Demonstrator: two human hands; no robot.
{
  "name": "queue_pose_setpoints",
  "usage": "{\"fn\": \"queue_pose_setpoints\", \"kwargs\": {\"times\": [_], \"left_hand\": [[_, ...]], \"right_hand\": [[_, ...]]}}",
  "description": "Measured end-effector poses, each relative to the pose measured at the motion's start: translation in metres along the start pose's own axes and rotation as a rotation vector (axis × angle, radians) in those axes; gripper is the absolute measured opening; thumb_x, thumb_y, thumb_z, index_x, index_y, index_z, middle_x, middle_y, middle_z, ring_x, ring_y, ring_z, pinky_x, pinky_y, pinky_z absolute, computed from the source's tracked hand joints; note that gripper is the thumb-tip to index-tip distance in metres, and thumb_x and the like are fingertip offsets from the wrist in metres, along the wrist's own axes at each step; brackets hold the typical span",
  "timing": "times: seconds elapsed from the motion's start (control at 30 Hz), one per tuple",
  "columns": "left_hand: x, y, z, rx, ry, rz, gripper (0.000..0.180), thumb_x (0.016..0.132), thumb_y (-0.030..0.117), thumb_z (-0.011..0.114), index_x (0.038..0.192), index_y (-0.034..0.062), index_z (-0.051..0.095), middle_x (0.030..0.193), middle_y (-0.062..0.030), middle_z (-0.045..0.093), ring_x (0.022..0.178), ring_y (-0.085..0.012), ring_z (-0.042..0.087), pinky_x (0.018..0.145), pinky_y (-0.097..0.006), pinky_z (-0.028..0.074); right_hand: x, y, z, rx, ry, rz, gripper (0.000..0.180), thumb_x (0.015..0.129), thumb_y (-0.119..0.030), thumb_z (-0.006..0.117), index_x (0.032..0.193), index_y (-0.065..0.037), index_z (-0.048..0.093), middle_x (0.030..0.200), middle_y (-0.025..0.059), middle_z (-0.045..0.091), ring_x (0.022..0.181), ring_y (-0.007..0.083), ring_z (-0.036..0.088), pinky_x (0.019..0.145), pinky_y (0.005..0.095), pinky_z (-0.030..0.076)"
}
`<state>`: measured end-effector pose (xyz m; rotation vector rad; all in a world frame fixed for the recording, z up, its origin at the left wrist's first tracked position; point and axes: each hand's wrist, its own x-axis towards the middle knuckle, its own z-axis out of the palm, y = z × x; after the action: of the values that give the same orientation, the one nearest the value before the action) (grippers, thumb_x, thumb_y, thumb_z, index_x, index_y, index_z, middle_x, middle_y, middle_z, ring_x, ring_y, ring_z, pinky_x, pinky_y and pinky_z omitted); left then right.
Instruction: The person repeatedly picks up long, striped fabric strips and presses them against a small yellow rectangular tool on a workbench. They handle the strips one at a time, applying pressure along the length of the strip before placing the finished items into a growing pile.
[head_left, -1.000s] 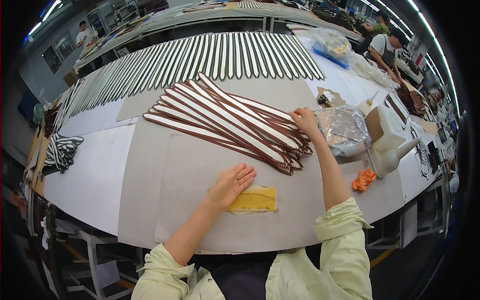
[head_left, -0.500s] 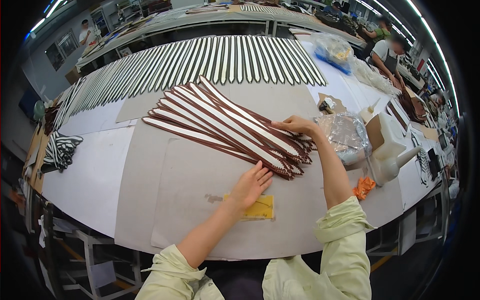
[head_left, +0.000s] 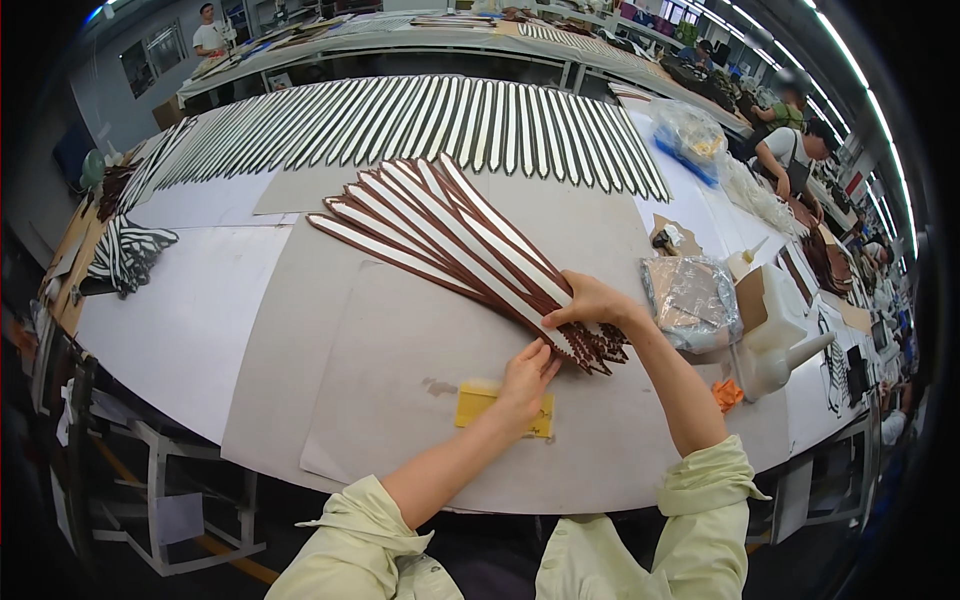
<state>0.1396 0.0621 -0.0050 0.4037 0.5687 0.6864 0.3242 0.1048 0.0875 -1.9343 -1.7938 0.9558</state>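
A fanned bundle of long strips, white with brown edges (head_left: 450, 235), lies slantwise in the middle of the table. Their pointed ends spread toward the far left, and the jagged ends gather near my hands. My right hand (head_left: 590, 303) is closed over the bundle near the jagged ends, thumb on top of the strips. At the bundle's near edge, my left hand (head_left: 528, 378) touches the strips, its fingertips partly hidden against them. Beneath my left wrist lies a yellow card (head_left: 478, 402) on the grey board (head_left: 380, 400).
Many dark-edged white strips (head_left: 400, 125) lie in a row across the far side. On the right are a clear plastic bag (head_left: 692, 300), a white squeeze bottle (head_left: 775, 350) and orange crumpled material (head_left: 727, 394). Striped strips (head_left: 130, 255) sit piled at left. People work beyond.
My right hand has closed over the bundle, and its strips are drawn closer together at the near end. The left hand has moved up and right against them. The view has shifted slightly.
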Motion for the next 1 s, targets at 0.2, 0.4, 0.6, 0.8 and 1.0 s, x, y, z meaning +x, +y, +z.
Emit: {"fn": "queue_pose_setpoints", "kwargs": {"times": [0.2, 0.4, 0.6, 0.8, 1.0], "left_hand": [[-0.033, 0.042, -0.011, -0.116, 0.083, -0.101, 0.103, 0.083, 0.076, 0.070, 0.147, 0.0018, 0.041, 0.137, -0.0132, 0.055, 0.129, -0.0290, 0.053, 0.115, -0.047, 0.041], [-0.067, 0.093, -0.024, -0.446, -0.253, 0.305, 0.103, 0.086, 0.084, 0.053, 0.152, 0.0069, 0.038, 0.147, -0.0119, 0.052, 0.138, -0.0293, 0.050, 0.117, -0.048, 0.043], [-0.100, 0.058, -0.039, -0.378, -0.050, 0.453, 0.082, 0.100, 0.074, 0.041, 0.147, 0.0073, 0.046, 0.137, -0.0098, 0.059, 0.122, -0.0203, 0.061, 0.102, -0.036, 0.055], [-0.161, 0.091, -0.038, -0.451, -0.391, 0.517, 0.090, 0.098, 0.082, 0.030, 0.146, 0.0083, 0.050, 0.133, -0.0140, 0.063, 0.111, -0.0250, 0.069, 0.092, -0.042, 0.062], [-0.199, 0.141, -0.098, -0.227, -0.527, 0.926, 0.101, 0.099, 0.080, 0.027, 0.160, -0.0005, 0.027, 0.162, -0.0299, 0.029, 0.149, -0.0368, 0.036, 0.123, -0.047, 0.034]], "right_hand": [[-0.030, -0.085, -0.013, 0.023, -0.079, -0.006, 0.079, 0.068, -0.041, 0.090, 0.124, 0.008, 0.062, 0.110, 0.0220, 0.073, 0.100, 0.0287, 0.071, 0.089, 0.0365, 0.055], [-0.138, -0.161, 0.021, 0.418, -0.135, 0.064, 0.079, 0.077, -0.034, 0.092, 0.136, 0.005, 0.057, 0.125, 0.0155, 0.068, 0.113, 0.0218, 0.064, 0.100, 0.0344, 0.050], [-0.213, -0.168, 0.083, 0.550, -0.078, 0.118, 0.080, 0.080, -0.032, 0.090, 0.141, 0.004, 0.053, 0.128, 0.0141, 0.066, 0.117, 0.0208, 0.063, 0.103, 0.0341, 0.049], [-0.243, -0.209, 0.117, 0.525, -0.072, -0.170, 0.079, 0.085, -0.029, 0.086, 0.144, 0.004, 0.046, 0.129, 0.0165, 0.064, 0.118, 0.0226, 0.063, 0.102, 0.0356, 0.050], [-0.242, -0.240, 0.152, 0.412, -0.251, -0.302, 0.086, 0.086, -0.033, 0.085, 0.149, 0.005, 0.040, 0.134, 0.0187, 0.061, 0.123, 0.0233, 0.059, 0.107, 0.0357, 0.047]]}}
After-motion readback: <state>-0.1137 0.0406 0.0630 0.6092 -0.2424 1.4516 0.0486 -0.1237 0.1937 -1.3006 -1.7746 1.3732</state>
